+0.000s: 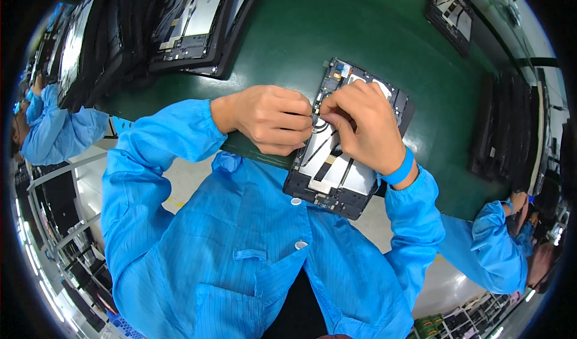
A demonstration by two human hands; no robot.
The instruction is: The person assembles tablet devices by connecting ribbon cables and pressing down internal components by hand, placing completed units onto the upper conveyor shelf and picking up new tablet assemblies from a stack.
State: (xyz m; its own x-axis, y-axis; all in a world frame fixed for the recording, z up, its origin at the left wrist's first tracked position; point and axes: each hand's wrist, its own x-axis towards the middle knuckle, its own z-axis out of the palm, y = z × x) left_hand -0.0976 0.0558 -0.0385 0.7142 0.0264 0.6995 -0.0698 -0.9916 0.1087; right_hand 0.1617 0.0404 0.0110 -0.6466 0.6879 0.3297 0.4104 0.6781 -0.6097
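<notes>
An opened tablet (359, 178) lies tilted on the green table, its near end reaching past the table's front edge. Silver battery packs, black strips and circuit parts are exposed inside its dark frame. My left hand (271, 120) is closed in a pinch at the tablet's left edge; the curled fingers hide what they hold. Over the upper middle of the tablet, my right hand (368, 124) is bent down with thumb and forefinger pinched near that same edge. A thin black cable (323, 127) curves just below the right fingertips. Whatever lies between the right fingertips is too small to name.
More opened tablets (195, 24) lie stacked at the far left, beside a row of dark panels (108, 39). Another opened tablet (452, 16) rests at the far right, with upright dark panels (502, 126) nearer. Blue-sleeved co-workers (63, 126) sit on both sides.
</notes>
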